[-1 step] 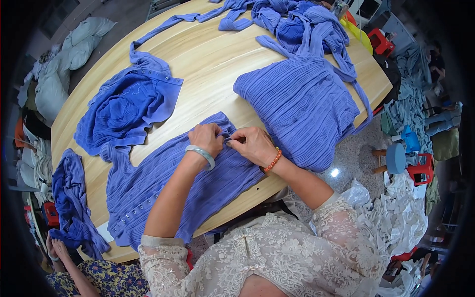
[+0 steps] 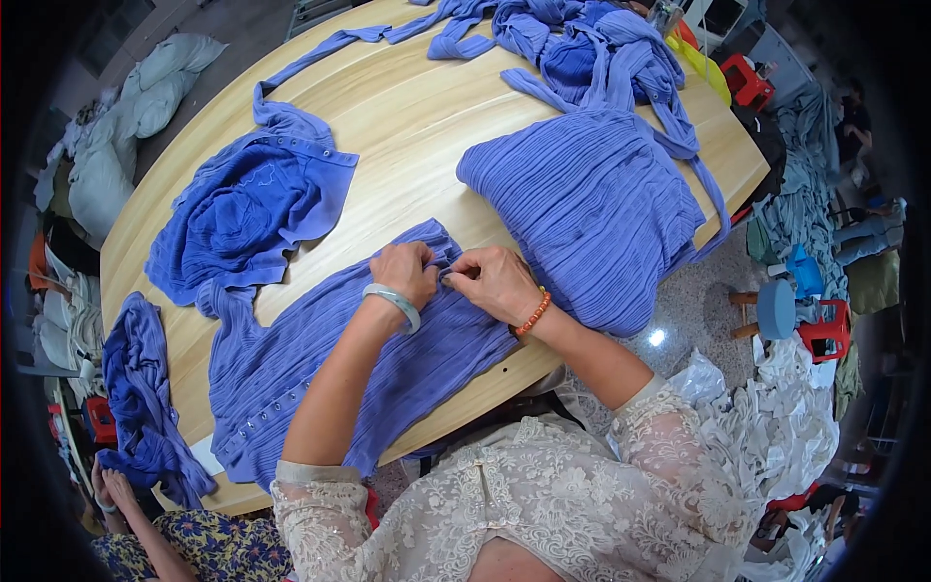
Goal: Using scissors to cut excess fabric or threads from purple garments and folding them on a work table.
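A ribbed blue-violet garment (image 2: 320, 359) with a row of snap-like fasteners lies spread on the wooden table in front of me. My left hand (image 2: 405, 274), with a pale bangle at its wrist, pinches the garment near its far right edge. Close beside it, my right hand (image 2: 492, 282), with an orange bead bracelet, pinches the same edge between thumb and forefinger. Something small and dark shows at the right fingertips, too small to name. The fingertips of both hands nearly meet.
A folded stack of blue ribbed garments (image 2: 592, 213) sits right of my hands. Another blue garment (image 2: 242, 213) lies at the far left, and a tangled pile (image 2: 582, 48) at the back. The wooden table (image 2: 407, 126) has a curved edge. A co-worker's hands (image 2: 114, 490) hold blue cloth, lower left.
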A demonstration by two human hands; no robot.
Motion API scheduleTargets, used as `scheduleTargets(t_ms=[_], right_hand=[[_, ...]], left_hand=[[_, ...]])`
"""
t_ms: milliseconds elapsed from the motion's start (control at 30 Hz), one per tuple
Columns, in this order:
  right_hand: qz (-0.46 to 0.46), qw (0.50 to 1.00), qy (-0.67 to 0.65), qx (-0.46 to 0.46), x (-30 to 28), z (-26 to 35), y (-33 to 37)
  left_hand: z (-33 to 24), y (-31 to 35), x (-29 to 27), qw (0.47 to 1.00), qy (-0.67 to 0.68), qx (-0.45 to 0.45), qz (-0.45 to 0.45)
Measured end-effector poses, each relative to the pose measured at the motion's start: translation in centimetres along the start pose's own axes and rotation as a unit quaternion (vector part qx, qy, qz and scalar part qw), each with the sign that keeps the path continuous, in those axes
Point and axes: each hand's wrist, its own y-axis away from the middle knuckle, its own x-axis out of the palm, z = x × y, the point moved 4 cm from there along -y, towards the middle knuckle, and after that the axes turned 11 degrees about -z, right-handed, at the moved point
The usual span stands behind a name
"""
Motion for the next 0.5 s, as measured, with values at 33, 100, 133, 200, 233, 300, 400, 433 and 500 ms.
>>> scheduleTargets(t_ms=[33,100,133,200,233,300,400,433,500], right_hand=[[0.008,1.0,0.011,0.007,0.1,0.1,-0.2],[0.013,1.0,0.018,0.016,0.3,-0.1,-0.7],[0.019,0.999,0.026,0.023,0.4,-0.2,-0.8],[0.03,0.999,0.029,0.03,0.4,-0.3,-1.2],[0.041,0.998,0.033,0.035,0.5,-0.3,-1.4],[0.055,0.997,0.032,0.047,0.4,-0.7,-1.7],[0.085,0.993,0.03,0.074,0.4,-0.6,-2.0],[0.099,0.991,0.03,0.09,0.5,-0.5,-2.0],[0.103,0.99,0.034,0.095,0.5,-0.7,-2.2]], left_hand=[[0.2,0.0,0.0,1.0,-0.001,0.0,0.001],[0.2,-0.3,0.0,0.997,0.049,-0.031,0.042],[0.4,-0.4,0.0,0.997,0.049,-0.031,0.043],[0.8,-0.5,0.3,0.988,0.116,-0.041,0.097],[0.9,-0.4,0.3,0.988,0.116,-0.04,0.097],[0.5,-0.3,-0.1,0.987,0.136,-0.027,0.086],[0.7,-0.1,-0.2,0.977,0.172,-0.043,0.121],[0.8,0.0,-0.4,0.977,0.172,-0.043,0.121],[0.8,0.0,-0.4,0.967,0.206,-0.053,0.143]])
